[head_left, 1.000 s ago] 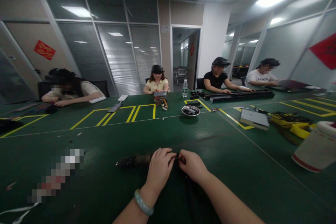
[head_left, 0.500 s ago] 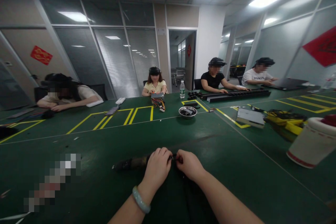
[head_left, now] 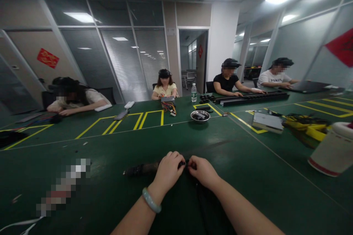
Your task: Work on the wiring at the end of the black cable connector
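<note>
My left hand (head_left: 170, 169), with a pale green bangle (head_left: 151, 201) on its wrist, is closed over one end of a dark, stick-shaped object (head_left: 140, 170). The object lies on the green table with its small light tip pointing left; its kind cannot be made out. Just to the right, my right hand (head_left: 202, 170) is closed with thumb and fingertips together, close to the left fingertips. Something small and dark shows between the two hands, mostly hidden by the fingers. Below the right hand, a dark cord-like strip (head_left: 200, 205) runs toward the near edge.
A metal bowl (head_left: 200, 116) of dark parts stands ahead, near a water bottle (head_left: 193, 93). To the right are a flat grey box (head_left: 267, 122), yellow items (head_left: 309, 126) and a white container (head_left: 332, 150). A blurred power strip-like shape (head_left: 64, 187) lies left. Several people sit across the table.
The whole view has shifted slightly, so things appear a little farther right. The small gap between my hands looks slightly wider; both stay at the dark object.
</note>
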A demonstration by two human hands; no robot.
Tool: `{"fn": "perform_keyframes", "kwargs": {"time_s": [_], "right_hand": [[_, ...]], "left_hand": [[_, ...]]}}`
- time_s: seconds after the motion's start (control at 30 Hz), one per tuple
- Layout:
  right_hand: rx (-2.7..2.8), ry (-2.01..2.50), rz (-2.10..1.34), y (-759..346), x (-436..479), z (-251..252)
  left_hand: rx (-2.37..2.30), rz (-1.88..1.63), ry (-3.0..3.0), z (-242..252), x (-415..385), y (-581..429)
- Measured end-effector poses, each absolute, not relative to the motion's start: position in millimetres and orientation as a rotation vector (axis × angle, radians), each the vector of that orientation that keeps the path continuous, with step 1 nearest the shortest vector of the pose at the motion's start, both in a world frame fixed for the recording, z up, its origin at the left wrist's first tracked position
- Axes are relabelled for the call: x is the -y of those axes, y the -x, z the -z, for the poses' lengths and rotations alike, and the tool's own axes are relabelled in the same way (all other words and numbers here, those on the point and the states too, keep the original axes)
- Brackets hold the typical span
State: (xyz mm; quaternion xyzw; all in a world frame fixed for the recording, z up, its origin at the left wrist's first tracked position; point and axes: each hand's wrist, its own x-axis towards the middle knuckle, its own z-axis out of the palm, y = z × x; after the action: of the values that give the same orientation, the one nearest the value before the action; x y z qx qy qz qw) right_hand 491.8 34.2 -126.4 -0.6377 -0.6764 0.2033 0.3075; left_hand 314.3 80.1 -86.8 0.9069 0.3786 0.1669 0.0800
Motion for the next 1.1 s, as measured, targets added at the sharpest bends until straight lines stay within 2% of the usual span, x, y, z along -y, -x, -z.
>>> {"fn": "perform_keyframes", "kwargs": {"time_s": [0.4,1.1], "right_hand": [[1.722,1.675,-0.58,-491,-35,127],[1.768,1.638,-0.584,-492,-40,129]], "left_hand": [[-1.088,-0.707,-2.708,99,-73,-309],[-0.977,-0.855,-2.741,102,-80,-307]]}}
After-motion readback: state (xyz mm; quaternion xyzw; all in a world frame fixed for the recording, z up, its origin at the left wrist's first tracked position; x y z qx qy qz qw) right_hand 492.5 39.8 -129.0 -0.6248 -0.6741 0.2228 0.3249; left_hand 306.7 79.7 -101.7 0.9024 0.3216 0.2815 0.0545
